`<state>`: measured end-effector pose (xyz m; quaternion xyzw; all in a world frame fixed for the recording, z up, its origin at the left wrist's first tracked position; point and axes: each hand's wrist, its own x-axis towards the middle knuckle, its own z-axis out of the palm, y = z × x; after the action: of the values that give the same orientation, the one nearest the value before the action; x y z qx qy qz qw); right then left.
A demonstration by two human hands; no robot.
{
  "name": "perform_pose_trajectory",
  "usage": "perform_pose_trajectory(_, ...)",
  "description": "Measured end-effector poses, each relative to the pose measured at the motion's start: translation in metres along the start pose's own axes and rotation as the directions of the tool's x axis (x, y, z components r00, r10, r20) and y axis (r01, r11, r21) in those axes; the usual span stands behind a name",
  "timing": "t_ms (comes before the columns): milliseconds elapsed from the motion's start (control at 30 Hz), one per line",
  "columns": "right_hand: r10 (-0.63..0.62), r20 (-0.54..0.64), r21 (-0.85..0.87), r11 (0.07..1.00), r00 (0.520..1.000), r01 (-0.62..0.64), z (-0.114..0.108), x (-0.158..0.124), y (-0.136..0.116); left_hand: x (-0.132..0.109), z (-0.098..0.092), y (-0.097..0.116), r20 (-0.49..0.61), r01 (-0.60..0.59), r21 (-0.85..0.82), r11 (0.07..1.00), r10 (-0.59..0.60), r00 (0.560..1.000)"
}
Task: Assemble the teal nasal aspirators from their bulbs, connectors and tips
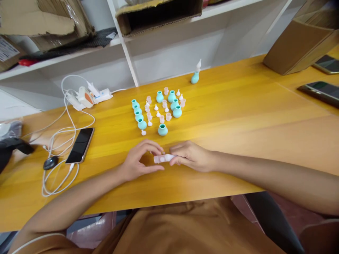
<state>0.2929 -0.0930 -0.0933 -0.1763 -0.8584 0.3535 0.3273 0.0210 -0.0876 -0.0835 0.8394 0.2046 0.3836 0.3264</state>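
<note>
Both my hands rest on the yellow wooden table (238, 116) near its front edge. My right hand (192, 156) pinches one end of a small pale pink translucent piece (162, 158) lying sideways. My left hand (137, 161) curls around the other end, fingertips touching it. Just beyond my hands stand several teal rubber bulbs (162, 130) in rows, mixed with several small pink and white caps (161, 119). One assembled teal bulb with a white tip (196, 74) stands alone farther back.
A black phone (80, 144) lies at the left among white cables (57, 141), beside a power strip (87, 97) and a dark mouse (50, 162). Two phones (321, 92) and a cardboard box (299, 46) sit at the right. White shelving (127, 53) stands behind.
</note>
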Motion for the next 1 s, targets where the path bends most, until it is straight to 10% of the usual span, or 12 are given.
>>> perform_pose_trajectory(267, 0.149, -0.367, 0.051, 0.989, 0.918, -0.141, -0.018, 0.005, 0.015, 0.007, -0.007, 0.001, -0.042, 0.110, 0.388, 0.915, -0.101, 0.994)
perform_pose_trajectory(467, 0.371, -0.341, 0.304, 0.913, 0.864, -0.272, -0.010, 0.006, 0.024, 0.005, 0.000, 0.001, 0.091, 0.095, 0.588, 0.803, -0.183, 0.979)
perform_pose_trajectory(1000, 0.368, -0.307, 0.411, 0.883, 0.878, -0.226, -0.013, 0.006, 0.028, 0.001, -0.001, -0.006, 0.140, 0.057, 0.582, 0.811, -0.169, 0.976)
